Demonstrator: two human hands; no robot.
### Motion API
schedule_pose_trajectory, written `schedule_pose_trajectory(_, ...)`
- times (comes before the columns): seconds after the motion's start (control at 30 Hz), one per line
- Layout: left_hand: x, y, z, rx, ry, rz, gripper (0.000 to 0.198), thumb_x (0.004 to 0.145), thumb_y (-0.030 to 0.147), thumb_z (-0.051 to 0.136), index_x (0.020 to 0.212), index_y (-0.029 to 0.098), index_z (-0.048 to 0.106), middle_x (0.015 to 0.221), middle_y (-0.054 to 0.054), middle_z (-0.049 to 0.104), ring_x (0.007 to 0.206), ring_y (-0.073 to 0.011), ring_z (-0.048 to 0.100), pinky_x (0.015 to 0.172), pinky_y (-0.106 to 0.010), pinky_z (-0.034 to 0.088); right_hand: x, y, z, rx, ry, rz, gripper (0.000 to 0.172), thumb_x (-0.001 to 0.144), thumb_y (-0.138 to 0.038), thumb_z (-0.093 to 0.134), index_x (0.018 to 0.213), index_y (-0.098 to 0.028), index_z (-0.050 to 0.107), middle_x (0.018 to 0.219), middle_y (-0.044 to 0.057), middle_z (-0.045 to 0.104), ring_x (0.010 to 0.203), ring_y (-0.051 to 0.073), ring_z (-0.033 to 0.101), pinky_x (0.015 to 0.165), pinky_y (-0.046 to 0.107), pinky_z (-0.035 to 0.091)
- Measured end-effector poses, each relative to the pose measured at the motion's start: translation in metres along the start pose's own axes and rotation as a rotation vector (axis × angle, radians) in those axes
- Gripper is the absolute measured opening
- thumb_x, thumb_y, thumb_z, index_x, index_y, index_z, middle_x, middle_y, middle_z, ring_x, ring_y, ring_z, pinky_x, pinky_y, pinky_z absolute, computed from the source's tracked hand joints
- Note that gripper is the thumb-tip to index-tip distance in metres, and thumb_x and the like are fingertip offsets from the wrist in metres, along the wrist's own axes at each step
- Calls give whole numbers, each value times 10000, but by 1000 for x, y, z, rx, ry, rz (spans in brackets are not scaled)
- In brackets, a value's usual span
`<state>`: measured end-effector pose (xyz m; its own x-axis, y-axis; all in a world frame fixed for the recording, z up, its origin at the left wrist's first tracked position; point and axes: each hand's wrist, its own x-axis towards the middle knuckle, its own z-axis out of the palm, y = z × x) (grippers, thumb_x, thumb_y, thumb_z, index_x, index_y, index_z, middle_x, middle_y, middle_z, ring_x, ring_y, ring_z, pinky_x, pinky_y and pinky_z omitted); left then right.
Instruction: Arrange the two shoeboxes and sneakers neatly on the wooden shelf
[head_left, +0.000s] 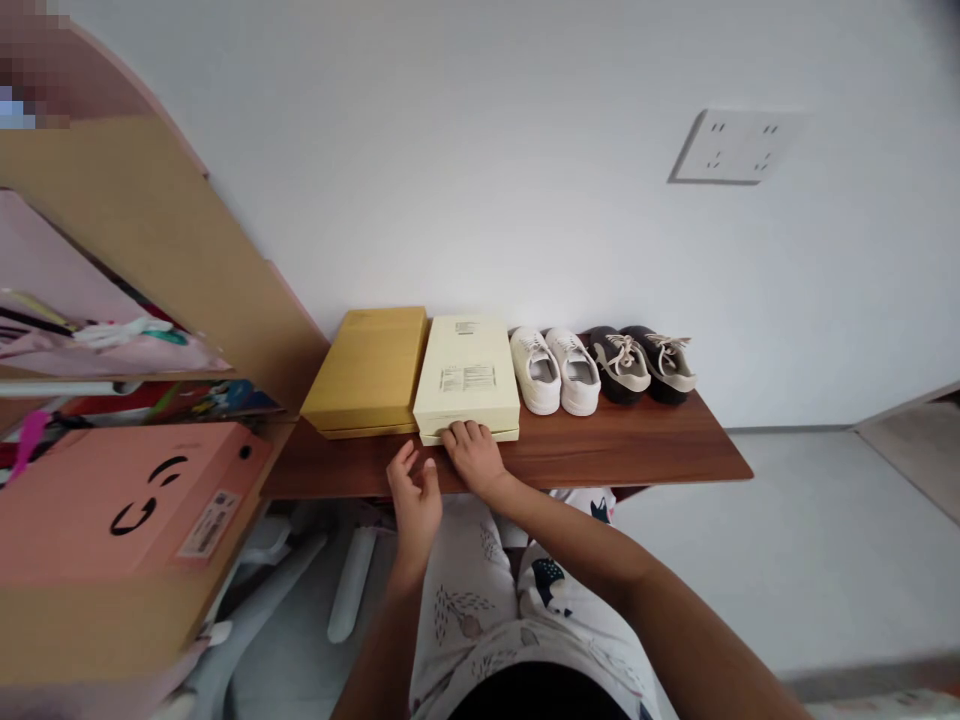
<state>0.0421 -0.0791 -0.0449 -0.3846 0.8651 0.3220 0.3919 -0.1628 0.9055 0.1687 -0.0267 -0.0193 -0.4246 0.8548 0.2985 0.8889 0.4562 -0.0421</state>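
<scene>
A cream shoebox (469, 375) with printed text on top lies with its lid on, on a brown wooden board. My right hand (475, 455) is at the middle of its front side, the bent fingers pressed on the lid's front edge; the thumb is hidden. Just left of it, my left hand (417, 490) is held with fingers apart and slightly curled, below the box's front left corner and holding nothing. A mustard-yellow box (367, 370) lies directly left of the cream one. To the right stand white sneakers (536, 372) and black-and-beige sneakers (621, 368).
The board (630, 445) runs along a white wall with a socket plate (739, 147). At left, a wooden shelf unit (180, 220) holds a pink box (142, 495) and assorted items. White tubular legs (352, 585) are on the floor below.
</scene>
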Motion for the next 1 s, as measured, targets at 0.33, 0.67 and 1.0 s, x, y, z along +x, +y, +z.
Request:
schedule_pose_trajectory(0.33,-14,1,-12,108,-33,59,404,925,477,556,1230,213,587,1243,-162,577,1162,-291,617,992,-471,533,-29,36,14,343,204,4,314,992,-183,450,1255,-226,618,1227,117,634,1188,230,534,1068,431,392)
schedule_pose_trajectory(0.67,5,111,183,140,-476,450,415,901,213,530,1312,173,573,1447,-189,511,1430,-334,391,1165,-541,341,-56,208,-20,564,468,835,563,770,-425,696,1235,-142,553,1299,211,574,1239,334,544,1024,493,444)
schedule_pose_trajectory(1.0,27,73,240,45,-315,135,135,928,279,519,927,168,597,984,-161,652,1057,-321,635,995,-514,483,-73,205,-6,1172,804,1158,620,893,-577,430,1344,-153,453,1221,162,662,1132,256,640,941,410,529)
